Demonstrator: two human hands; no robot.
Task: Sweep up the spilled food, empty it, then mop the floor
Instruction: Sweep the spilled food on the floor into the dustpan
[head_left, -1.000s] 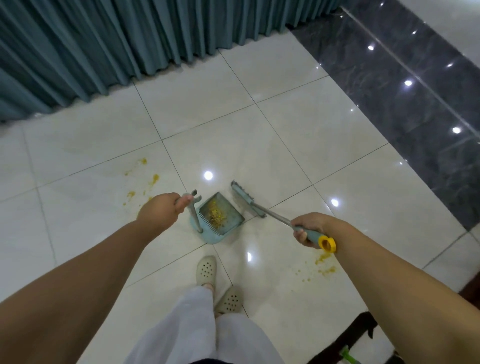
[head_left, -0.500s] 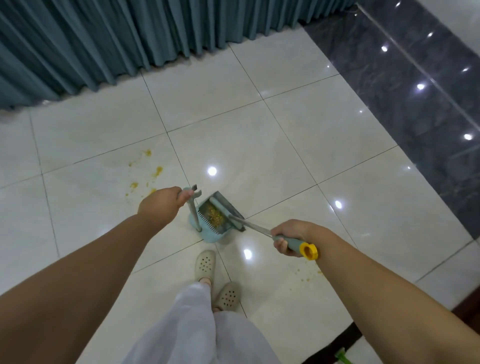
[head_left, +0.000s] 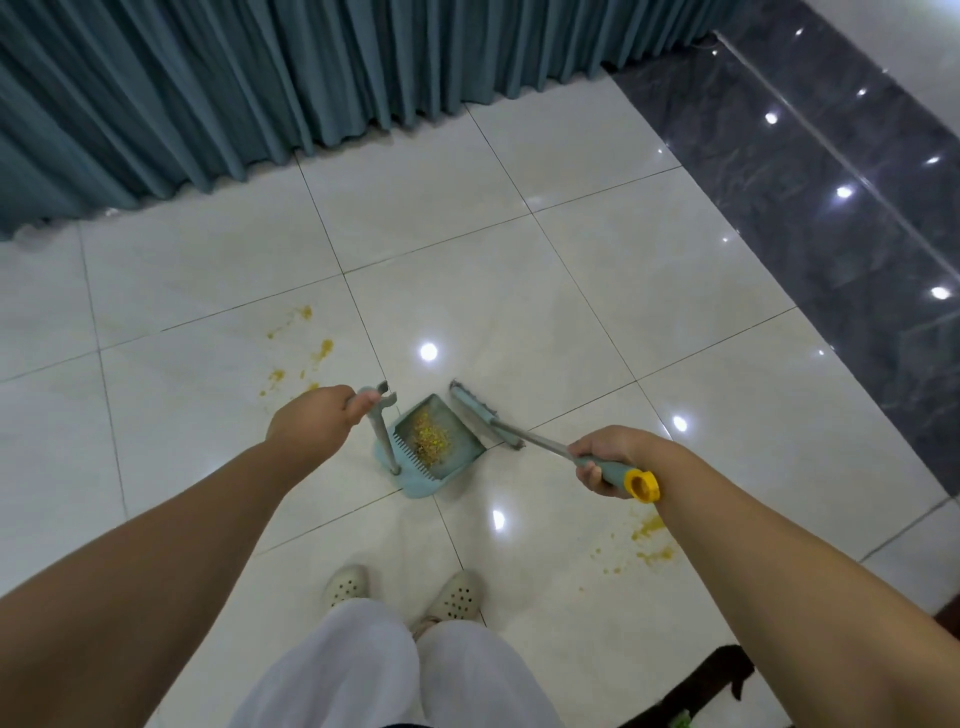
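A light-blue dustpan stands on the white tiled floor, with yellow food crumbs lying inside it. My left hand grips the top of its upright handle. My right hand grips the blue broom handle with the yellow end cap. The broom head rests on the floor just right of the dustpan's open mouth. Spilled yellow food lies on the tile left of the dustpan. More spilled crumbs lie under my right forearm.
Teal curtains hang along the far edge of the floor. A dark glossy marble strip runs along the right. My feet in pale perforated clogs stand just behind the dustpan. A dark object sits at the bottom right.
The broom head swept into the dustpan half a second ago and has now pulled back out to the right of it. My left hand kept holding the dustpan handle.
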